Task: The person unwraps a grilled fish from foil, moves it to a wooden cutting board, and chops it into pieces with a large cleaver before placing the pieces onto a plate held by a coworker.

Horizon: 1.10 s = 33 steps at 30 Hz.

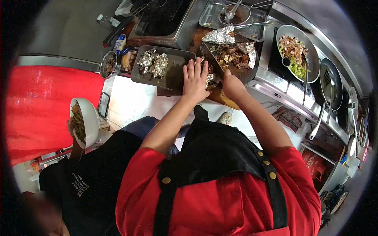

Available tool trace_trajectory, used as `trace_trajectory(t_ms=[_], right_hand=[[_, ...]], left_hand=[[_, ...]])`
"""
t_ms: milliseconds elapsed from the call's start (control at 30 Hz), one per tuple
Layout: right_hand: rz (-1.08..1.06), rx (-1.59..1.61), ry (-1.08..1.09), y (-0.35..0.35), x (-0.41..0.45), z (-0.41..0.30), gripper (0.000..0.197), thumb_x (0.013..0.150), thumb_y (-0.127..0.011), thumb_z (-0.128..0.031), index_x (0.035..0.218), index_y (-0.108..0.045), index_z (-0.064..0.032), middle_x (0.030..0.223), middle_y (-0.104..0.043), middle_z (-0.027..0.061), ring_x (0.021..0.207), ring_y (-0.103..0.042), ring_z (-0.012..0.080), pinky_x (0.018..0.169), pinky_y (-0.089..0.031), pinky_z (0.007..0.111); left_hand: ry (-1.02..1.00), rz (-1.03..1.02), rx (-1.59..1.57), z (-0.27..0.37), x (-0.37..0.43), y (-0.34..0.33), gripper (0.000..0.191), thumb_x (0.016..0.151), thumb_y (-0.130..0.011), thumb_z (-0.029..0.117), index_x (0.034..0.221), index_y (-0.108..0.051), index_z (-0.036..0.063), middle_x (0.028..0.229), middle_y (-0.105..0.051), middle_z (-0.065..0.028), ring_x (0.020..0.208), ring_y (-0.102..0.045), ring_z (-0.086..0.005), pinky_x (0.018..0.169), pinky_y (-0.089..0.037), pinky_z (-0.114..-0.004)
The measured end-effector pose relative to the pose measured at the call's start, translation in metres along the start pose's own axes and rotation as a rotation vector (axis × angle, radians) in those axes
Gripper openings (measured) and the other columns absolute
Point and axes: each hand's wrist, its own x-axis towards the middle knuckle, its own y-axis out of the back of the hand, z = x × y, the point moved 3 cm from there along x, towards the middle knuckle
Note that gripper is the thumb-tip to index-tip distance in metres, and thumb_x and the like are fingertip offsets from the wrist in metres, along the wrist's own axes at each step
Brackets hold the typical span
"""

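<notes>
My right hand [233, 85] grips the handle of a large knife, its broad dark blade [213, 57] pointing up and to the left. My left hand [195, 81] is spread flat beside the blade, fingers slightly apart, between a grey baking tray [177, 70] and the knife. A foil-covered piece of food [211, 81] lies by its fingers on a wooden board [226, 98]; what is under the palm is hidden. Beyond the blade is a heap of chopped browned meat [233, 60] with foil scraps [220, 36]. Crumpled foil [153, 63] sits in the tray.
At left, a person in black holds a white bowl [93, 124] of green strips. A metal bowl [110, 65] stands left of the tray. A deep fryer [180, 35] is behind. At right, a pan [314, 65] of diced food and a dark pan [338, 91] sit on the stove.
</notes>
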Motion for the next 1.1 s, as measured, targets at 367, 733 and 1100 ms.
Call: trace_trajectory(t_ms=[367,733,1100], right_hand=[[-0.012,0.067,-0.009,0.014,-0.053,0.022,0.027,0.088,-0.053,-0.018,0.100,-0.041,0.0032,0.086,-0.061,0.0316,0.085,-0.060,0.0469,0.073,-0.047,0.053],[-0.109,-0.175,0.085,0.095,-0.121,0.001,0.027,0.086,-0.058,-0.019,0.101,-0.051,0.0012,0.081,-0.063,0.0262,0.081,-0.061,0.0438,0.072,-0.047,0.051],[-0.039,-0.136,0.072,0.094,-0.117,0.008,0.028,0.085,-0.059,-0.021,0.100,-0.050,0.0015,0.084,-0.063,0.0272,0.083,-0.060,0.0444,0.073,-0.046,0.052]], left_hand=[[-0.033,0.277,-0.124,-0.001,-0.045,-0.009,0.082,0.061,-0.079,0.023,0.133,-0.041,0.0098,0.138,-0.033,-0.0151,0.129,-0.030,-0.0374,0.105,-0.026,-0.054],[-0.066,0.579,-0.027,-0.006,-0.039,-0.030,0.017,0.070,-0.065,0.018,0.087,-0.064,0.0142,0.108,-0.051,-0.0057,0.104,-0.045,-0.0269,0.090,-0.037,-0.045],[-0.117,0.605,-0.162,-0.003,-0.038,-0.019,0.013,0.074,-0.070,0.022,0.084,-0.067,0.0153,0.106,-0.052,-0.0060,0.105,-0.046,-0.0269,0.088,-0.035,-0.045]])
